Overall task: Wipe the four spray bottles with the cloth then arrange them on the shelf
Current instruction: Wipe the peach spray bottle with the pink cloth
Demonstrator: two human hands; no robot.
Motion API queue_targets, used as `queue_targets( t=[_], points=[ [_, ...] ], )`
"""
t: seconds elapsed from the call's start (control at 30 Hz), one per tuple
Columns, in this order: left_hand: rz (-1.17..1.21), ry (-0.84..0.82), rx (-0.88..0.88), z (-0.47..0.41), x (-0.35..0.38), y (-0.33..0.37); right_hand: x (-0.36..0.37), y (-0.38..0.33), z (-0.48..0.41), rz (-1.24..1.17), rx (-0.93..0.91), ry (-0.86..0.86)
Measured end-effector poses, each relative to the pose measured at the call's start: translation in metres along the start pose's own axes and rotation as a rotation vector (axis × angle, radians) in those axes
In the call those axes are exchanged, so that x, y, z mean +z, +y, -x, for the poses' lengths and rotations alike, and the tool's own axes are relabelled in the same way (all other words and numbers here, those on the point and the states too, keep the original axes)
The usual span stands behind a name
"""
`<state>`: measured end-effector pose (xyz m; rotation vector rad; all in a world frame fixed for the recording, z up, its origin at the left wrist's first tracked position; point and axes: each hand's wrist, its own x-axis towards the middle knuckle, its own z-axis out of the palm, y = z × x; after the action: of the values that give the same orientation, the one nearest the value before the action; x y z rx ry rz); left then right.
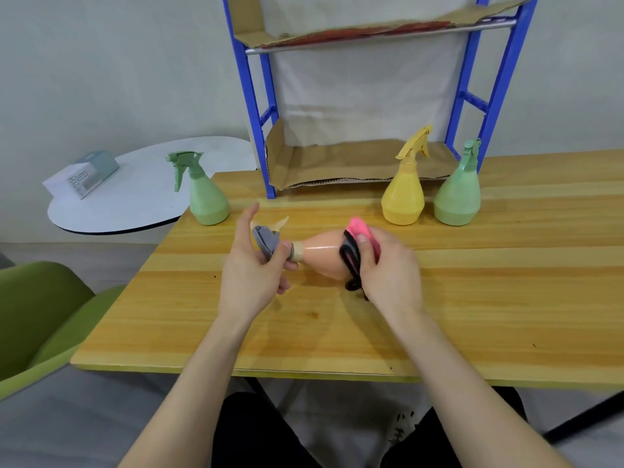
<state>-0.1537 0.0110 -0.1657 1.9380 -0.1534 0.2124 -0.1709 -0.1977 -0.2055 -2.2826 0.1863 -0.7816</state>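
Note:
A peach spray bottle (pixel 322 253) lies sideways above the wooden table (pixel 337 332), nozzle pointing left. My left hand (pixel 251 268) grips its neck and grey trigger head. My right hand (pixel 388 268) presses a pink and black cloth (pixel 354 244) against the bottle's wide base. A light green bottle (pixel 206 197) stands upright at the table's left rear. At the right rear, a yellow bottle (pixel 405 190) and another green bottle (pixel 459 194) stand side by side. Behind them rises the blue shelf (pixel 263 136), its levels lined with cardboard.
A round white side table (pixel 135 204) at the left carries a small grey-blue box (pixel 91 172). A green chair (pixel 44 312) sits at the lower left. The shelf's bottom cardboard level (pixel 337 167) holds nothing.

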Motion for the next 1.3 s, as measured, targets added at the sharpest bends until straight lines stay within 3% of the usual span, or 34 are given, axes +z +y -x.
queue_targets(
  t=[0.13,0.23,0.3,0.37,0.43,0.53,0.6,0.7,0.77,0.9,0.97,1.0,1.1,1.13,1.23,1.3],
  points=[
    [-0.045,-0.086,0.065,-0.004,-0.002,0.0,0.004,-0.005,0.006,0.026,-0.267,-0.12],
    [0.019,-0.299,0.078,-0.004,-0.017,-0.004,0.005,-0.003,0.0,-0.103,-0.181,-0.143],
    [-0.194,-0.27,0.257,0.001,-0.026,-0.007,0.002,-0.001,-0.005,-0.19,-0.176,-0.165],
    [-0.566,-0.021,0.531,0.001,-0.028,-0.009,0.001,0.004,-0.012,-0.244,-0.189,-0.213],
    [-0.833,0.086,0.758,-0.008,-0.027,-0.01,0.002,0.008,-0.017,-0.271,-0.196,-0.263],
    [-0.838,-0.098,0.888,-0.029,-0.025,-0.012,0.003,0.006,-0.021,-0.278,-0.187,-0.288],
    [-0.744,-0.167,0.859,-0.033,-0.024,-0.012,0.003,0.005,-0.021,-0.301,-0.139,-0.241],
    [-0.667,-0.123,0.667,-0.028,-0.024,-0.009,-0.002,0.008,-0.019,-0.273,0.061,-0.039],
    [-0.592,-0.157,0.549,-0.027,-0.021,-0.008,0.0,0.003,-0.011,-0.225,0.087,0.052],
    [-0.476,-0.162,0.438,-0.028,-0.016,-0.01,0.019,-0.027,0.012,-0.024,-0.355,-0.085],
    [-0.464,-0.157,0.414,-0.028,-0.019,-0.011,0.022,-0.024,0.011,-0.033,-0.472,-0.132],
    [-0.452,-0.154,0.405,-0.027,-0.021,-0.012,0.021,-0.018,0.007,-0.06,-0.415,-0.129],
    [-0.428,-0.122,0.386,-0.023,-0.026,-0.012,0.012,0.001,-0.003,-0.095,0.046,-0.051],
    [-0.424,-0.122,0.389,-0.023,-0.026,-0.011,0.012,-0.004,-0.001,-0.061,0.052,-0.049],
    [-0.441,-0.185,0.433,-0.024,-0.022,-0.008,0.021,-0.03,0.012,-0.036,-0.339,-0.09],
    [-0.437,-0.192,0.422,-0.025,-0.021,-0.011,0.026,-0.029,0.011,-0.039,-0.435,-0.115]
  ],
)
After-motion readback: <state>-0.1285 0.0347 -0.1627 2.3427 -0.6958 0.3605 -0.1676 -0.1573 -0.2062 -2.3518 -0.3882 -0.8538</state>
